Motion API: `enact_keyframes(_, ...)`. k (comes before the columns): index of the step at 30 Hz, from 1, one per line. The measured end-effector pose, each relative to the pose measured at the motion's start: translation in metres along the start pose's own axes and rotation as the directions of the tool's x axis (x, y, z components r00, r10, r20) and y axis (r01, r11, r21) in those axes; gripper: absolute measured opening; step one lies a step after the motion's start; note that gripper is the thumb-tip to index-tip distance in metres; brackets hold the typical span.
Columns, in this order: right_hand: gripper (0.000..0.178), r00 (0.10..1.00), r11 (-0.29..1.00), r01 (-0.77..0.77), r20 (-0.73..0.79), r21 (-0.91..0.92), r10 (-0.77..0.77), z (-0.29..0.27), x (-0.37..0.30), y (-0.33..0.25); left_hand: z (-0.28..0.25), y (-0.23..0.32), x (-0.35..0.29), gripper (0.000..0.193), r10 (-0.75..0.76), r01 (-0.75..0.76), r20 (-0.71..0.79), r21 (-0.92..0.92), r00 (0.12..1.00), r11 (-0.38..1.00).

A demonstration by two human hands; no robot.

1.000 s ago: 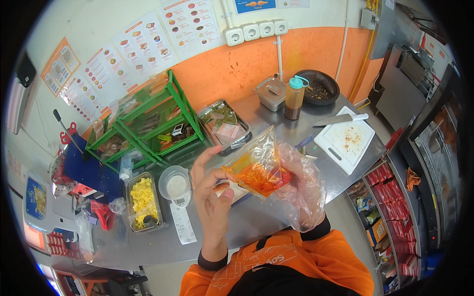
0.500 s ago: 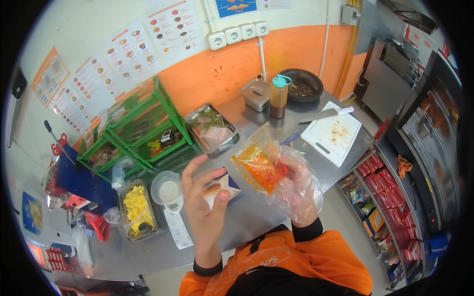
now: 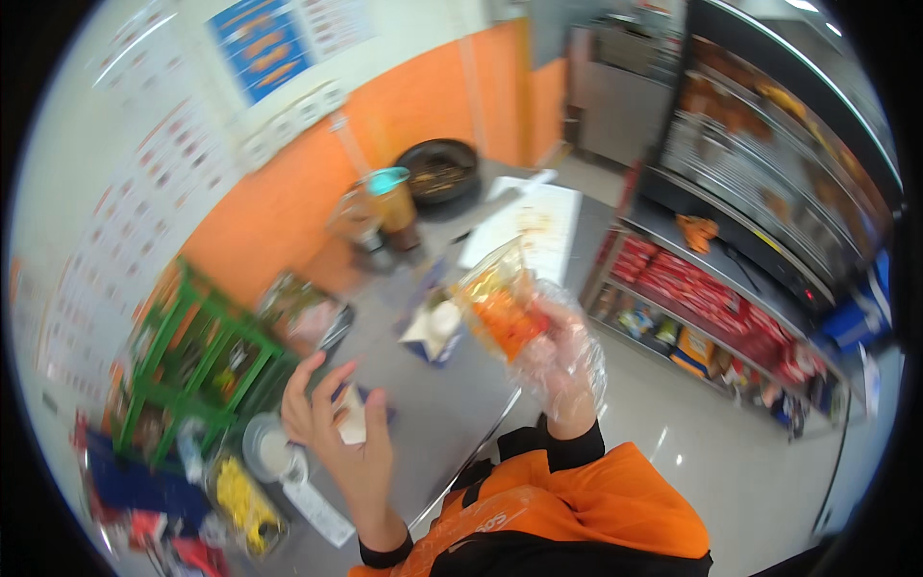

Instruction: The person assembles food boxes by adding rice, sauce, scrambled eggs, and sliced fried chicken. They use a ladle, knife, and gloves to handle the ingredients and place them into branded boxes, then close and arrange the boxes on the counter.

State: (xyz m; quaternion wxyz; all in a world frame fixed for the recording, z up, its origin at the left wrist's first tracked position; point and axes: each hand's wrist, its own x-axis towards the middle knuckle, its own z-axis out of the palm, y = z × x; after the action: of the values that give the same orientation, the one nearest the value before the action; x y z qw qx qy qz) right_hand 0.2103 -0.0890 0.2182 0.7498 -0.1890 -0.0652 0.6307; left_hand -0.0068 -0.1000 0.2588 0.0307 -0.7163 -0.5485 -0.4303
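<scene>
Mid-frame, the gloved right hand (image 3: 562, 361) grips a clear food bag (image 3: 495, 308); the bare left hand (image 3: 336, 428) pinches a small white piece (image 3: 353, 423), so the filling step looks under way.

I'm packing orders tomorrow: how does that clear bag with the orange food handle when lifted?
The clear bag probably flops: its film looks thin and crinkled. Likely light, since the gloved right hand lifts it alone. Possibly slippery, plastic on plastic.

Grey counter (image 3: 452, 404) carries cutting board (image 3: 538, 226), trays (image 3: 303, 308).

Green wire rack (image 3: 207, 361) sitting left on grey steel counter (image 3: 452, 404); black round pan (image 3: 440, 171), white cutting board (image 3: 524, 226) lying at far end.
</scene>
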Motion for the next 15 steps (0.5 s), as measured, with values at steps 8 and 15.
enact_keyframes(8,0.021,0.036,-0.169,0.124,0.174,-0.978,-0.984,-0.230,-0.061,-0.203,0.160,0.059,-0.032,0.057,0.426,-0.008,0.905,-0.426,-0.009,0.905)
enact_keyframes(15,0.018,0.291,0.003,-0.391,-0.127,-0.920,-0.948,-0.295,-0.123,-0.308,0.449,0.249,-0.076,0.044,0.668,-0.117,0.602,-0.699,0.438,0.706)
